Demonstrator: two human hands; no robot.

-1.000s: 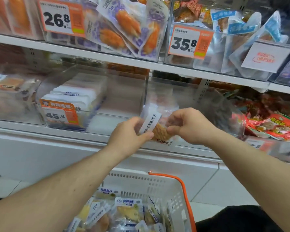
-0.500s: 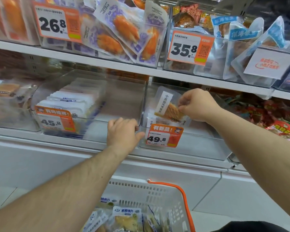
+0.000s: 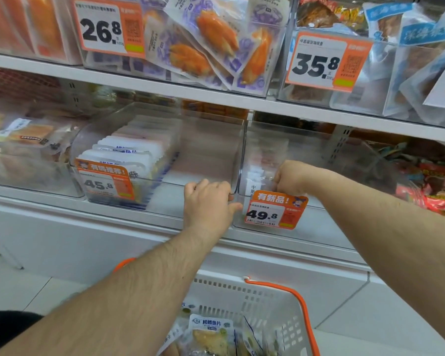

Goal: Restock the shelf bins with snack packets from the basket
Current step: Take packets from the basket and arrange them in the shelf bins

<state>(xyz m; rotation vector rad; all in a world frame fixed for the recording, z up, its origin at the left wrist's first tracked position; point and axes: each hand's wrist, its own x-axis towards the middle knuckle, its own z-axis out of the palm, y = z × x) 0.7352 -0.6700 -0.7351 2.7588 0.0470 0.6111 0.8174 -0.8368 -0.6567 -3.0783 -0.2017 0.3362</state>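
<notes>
While the right hand (image 3: 289, 177) reaches down inside the clear bin (image 3: 319, 222) tagged 49.8, its fingers curl around a white-labelled snack packet (image 3: 254, 185) standing just behind the bin's front wall, so the packet is in the bin but not yet let go; the left hand (image 3: 207, 204) rests on the front rim where this bin meets its neighbour, fingers bent over the edge and thumb against the corner, apparently steadying it; through the blurred plastic I cannot tell how many packets stand in the 49.8 bin, though it looks sparsely filled, with much bare wall showing behind the hand; the neighbouring bin (image 3: 165, 201) tagged 45.8 holds a neat upright row of white packets on its left side, with its right side bare; below, the white basket (image 3: 267, 299) with the orange handle (image 3: 301, 304) holds a pile of fish-slice packets (image 3: 211, 332), so plenty of stock waits to be shelved; by my reading the task is at an early or middle stage: one packet is being seated now, the release is still to come, and many more trips from basket to bins remain
</notes>
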